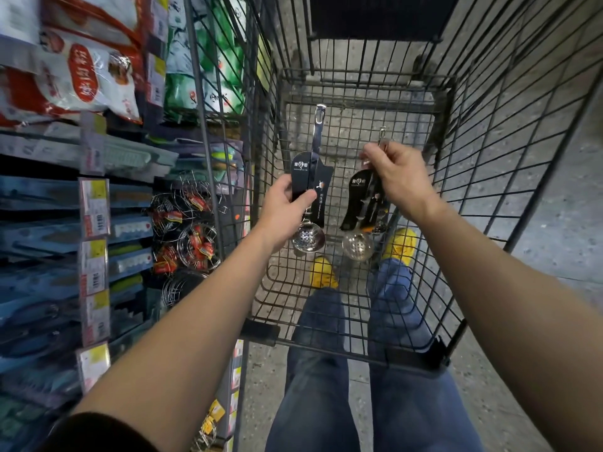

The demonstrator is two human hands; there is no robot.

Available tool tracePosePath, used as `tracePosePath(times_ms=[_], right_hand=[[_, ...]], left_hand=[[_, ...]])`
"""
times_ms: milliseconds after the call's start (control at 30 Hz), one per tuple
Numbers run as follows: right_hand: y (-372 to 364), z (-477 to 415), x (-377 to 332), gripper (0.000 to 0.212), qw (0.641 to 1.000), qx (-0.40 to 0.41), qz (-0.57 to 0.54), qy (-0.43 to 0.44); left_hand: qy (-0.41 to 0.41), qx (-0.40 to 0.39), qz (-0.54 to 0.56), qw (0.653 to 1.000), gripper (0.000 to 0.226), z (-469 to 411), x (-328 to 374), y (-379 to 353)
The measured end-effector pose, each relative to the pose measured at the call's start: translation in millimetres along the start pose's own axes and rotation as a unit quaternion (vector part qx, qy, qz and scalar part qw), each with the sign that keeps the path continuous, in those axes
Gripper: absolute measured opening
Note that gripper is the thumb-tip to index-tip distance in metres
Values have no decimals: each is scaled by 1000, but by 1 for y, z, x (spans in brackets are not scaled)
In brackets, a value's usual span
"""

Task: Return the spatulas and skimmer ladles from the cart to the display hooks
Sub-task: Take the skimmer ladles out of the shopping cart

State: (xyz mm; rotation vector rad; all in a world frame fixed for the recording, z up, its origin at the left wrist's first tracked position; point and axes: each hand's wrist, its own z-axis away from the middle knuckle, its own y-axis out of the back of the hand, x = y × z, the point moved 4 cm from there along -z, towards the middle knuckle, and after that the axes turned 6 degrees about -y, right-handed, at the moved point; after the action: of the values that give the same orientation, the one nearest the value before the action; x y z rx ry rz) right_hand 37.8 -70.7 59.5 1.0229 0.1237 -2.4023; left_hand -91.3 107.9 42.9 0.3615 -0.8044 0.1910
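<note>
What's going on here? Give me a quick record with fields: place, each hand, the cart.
place: shop aisle, shelves to the person's left
left hand: grips one skimmer ladle by its black card sleeve, bowl down
right hand: holds a skimmer ladle near the handle top, maybe more behind it
cart: wire basket, nothing seen lying in it

2 skimmer ladles, 2 hands, 1 cart.
</note>
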Motion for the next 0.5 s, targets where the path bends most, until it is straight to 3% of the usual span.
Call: tracePosePath(times_ms=[133,500], right_hand=[[-7,23,-15,31,997,-15,75,16],[-12,89,-82,29,999,0,44,19]], left_hand=[[-18,-14,11,1000,34,16,23,6],[-46,-36,60,997,27,79,76,26]])
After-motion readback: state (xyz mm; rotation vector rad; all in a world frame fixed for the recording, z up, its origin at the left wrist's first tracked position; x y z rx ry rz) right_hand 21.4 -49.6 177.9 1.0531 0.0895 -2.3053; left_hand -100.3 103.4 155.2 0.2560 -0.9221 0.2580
